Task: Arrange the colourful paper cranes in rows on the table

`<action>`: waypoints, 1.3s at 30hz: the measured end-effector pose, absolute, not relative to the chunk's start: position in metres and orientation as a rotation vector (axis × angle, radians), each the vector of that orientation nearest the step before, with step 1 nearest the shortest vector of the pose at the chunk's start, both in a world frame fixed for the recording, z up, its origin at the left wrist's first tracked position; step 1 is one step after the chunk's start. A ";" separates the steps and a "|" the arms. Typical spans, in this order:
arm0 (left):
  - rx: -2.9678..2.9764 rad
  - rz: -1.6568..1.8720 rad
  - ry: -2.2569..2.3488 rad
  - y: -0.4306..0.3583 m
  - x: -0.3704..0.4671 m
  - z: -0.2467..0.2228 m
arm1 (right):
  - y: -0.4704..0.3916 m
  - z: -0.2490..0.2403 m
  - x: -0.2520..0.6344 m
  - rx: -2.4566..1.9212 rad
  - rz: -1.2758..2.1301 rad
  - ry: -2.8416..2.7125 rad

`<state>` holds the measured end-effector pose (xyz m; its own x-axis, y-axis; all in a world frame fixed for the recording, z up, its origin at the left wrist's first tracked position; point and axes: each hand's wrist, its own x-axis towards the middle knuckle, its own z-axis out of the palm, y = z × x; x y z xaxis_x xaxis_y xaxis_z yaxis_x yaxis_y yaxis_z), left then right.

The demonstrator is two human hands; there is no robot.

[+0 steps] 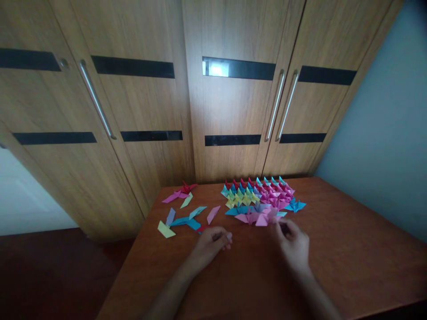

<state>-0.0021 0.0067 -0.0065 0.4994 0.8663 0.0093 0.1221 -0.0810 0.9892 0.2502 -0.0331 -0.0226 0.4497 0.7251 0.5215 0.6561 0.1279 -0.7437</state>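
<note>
Pink folded paper (261,219) lay on the table (247,280) by the half-curled right hand (293,243), grip unclear, the left hand (213,241) loosely curled, seemingly empty; arranging seemed underway, calling next for a light pinch.

You see ranked paper models (247,198) in red, turquoise, blue, yellow and pink, and loose pieces (213,215) of pink, pale green, blue and lilac; your desk (350,253) is reddish brown.
</note>
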 end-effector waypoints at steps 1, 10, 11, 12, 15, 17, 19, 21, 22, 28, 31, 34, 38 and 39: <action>1.546 0.777 0.880 0.006 -0.002 -0.007 | -0.033 -0.024 0.269 -1.628 0.033 -1.229; 1.530 0.770 0.897 0.004 0.001 -0.004 | -0.030 -0.044 0.372 -2.270 -0.250 -1.327; 1.531 0.771 0.898 0.004 0.001 -0.004 | -0.028 -0.045 0.373 -2.303 -0.244 -1.368; 1.530 0.773 0.900 0.005 0.001 -0.005 | -0.027 -0.046 0.373 -2.322 -0.238 -1.408; 1.524 0.773 0.905 0.006 0.001 -0.007 | -0.021 -0.048 0.370 -2.350 -0.225 -1.482; 1.522 0.770 0.905 0.006 0.001 -0.008 | -0.017 -0.048 0.367 -2.354 -0.220 -1.499; 1.522 0.769 0.906 0.006 0.001 -0.008 | -0.014 -0.046 0.364 -2.359 -0.210 -1.506; 1.522 0.769 0.906 0.006 0.001 -0.008 | -0.012 -0.044 0.361 -2.373 -0.192 -1.511; 1.526 0.767 0.904 0.006 0.001 -0.008 | -0.011 -0.043 0.360 -2.384 -0.182 -1.510; 1.546 0.760 0.896 0.006 0.000 -0.007 | -0.007 -0.041 0.354 -2.430 -0.167 -1.474; 1.531 0.760 0.901 0.005 0.000 -0.006 | -0.005 -0.041 0.353 -2.401 -0.177 -1.475; 1.523 0.762 0.904 0.005 0.001 -0.005 | -0.003 -0.041 0.352 -2.424 -0.171 -1.465; 1.517 0.764 0.904 0.005 0.001 -0.006 | -0.002 -0.040 0.350 -2.463 -0.138 -1.446; 1.518 0.764 0.903 0.005 0.001 -0.007 | -0.002 -0.040 0.350 -2.468 -0.128 -1.443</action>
